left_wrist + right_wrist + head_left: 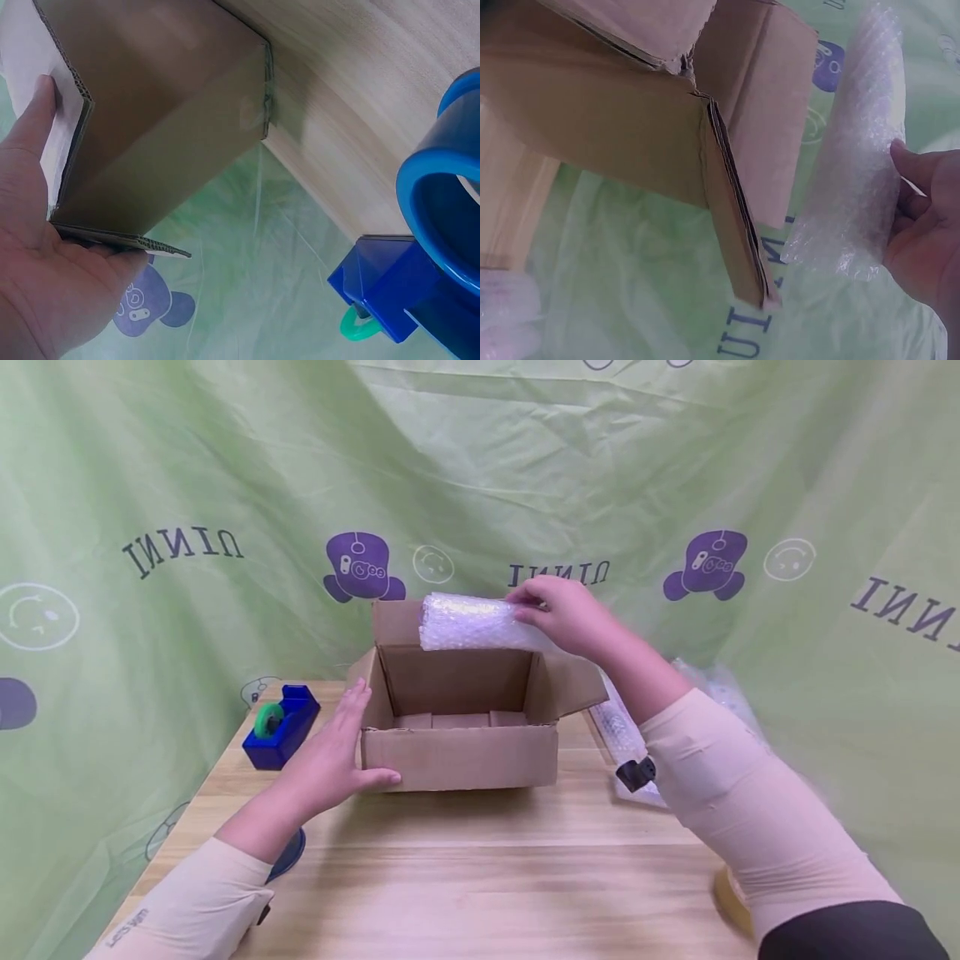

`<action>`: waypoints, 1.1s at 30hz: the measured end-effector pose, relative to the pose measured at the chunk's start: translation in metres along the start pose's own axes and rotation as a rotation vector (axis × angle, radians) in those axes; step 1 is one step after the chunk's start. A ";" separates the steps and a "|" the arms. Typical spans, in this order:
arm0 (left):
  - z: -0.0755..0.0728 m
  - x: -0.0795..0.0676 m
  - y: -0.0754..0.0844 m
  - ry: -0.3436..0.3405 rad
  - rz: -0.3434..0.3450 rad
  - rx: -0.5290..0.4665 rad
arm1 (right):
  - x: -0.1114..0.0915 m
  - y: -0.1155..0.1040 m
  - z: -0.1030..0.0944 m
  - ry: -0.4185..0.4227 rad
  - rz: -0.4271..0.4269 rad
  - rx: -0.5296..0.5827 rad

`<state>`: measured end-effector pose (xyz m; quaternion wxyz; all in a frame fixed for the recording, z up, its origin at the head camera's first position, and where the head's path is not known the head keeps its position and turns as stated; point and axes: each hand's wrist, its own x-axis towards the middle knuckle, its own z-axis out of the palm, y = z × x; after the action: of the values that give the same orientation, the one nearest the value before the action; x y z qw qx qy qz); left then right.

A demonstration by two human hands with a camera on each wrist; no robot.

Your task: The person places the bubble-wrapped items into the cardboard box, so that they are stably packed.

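Observation:
An open cardboard box stands on the wooden table with its flaps spread. My left hand rests against its near left corner, thumb along the front panel and straight fingers up the left flap. In the left wrist view, the thumb lies on one flap and the fingers pass under another. Over the box's far side, my right hand pinches a flattened roll of bubble wrap by its right end. The right wrist view shows this bubble wrap beside the flaps, apart from them.
A blue tape dispenser with green tape stands left of the box. A blue round-rimmed object sits nearer, mostly behind my left forearm in the head view. More bubble wrap lies on the right. A yellowish rounded object shows under my right sleeve.

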<state>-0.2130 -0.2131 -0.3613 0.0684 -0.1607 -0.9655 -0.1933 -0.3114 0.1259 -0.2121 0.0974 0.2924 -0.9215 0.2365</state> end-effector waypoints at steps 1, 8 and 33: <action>0.000 0.000 0.000 0.000 0.003 -0.003 | 0.004 0.000 0.002 -0.005 0.006 0.004; 0.002 0.000 0.001 -0.001 0.013 -0.012 | 0.028 0.004 0.031 -0.043 0.021 0.019; -0.001 -0.001 0.001 0.003 -0.010 -0.012 | 0.042 0.020 0.071 0.014 -0.022 0.077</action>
<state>-0.2114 -0.2131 -0.3607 0.0681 -0.1558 -0.9650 -0.1999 -0.3600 0.0839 -0.2681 0.0949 0.3042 -0.9078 0.2726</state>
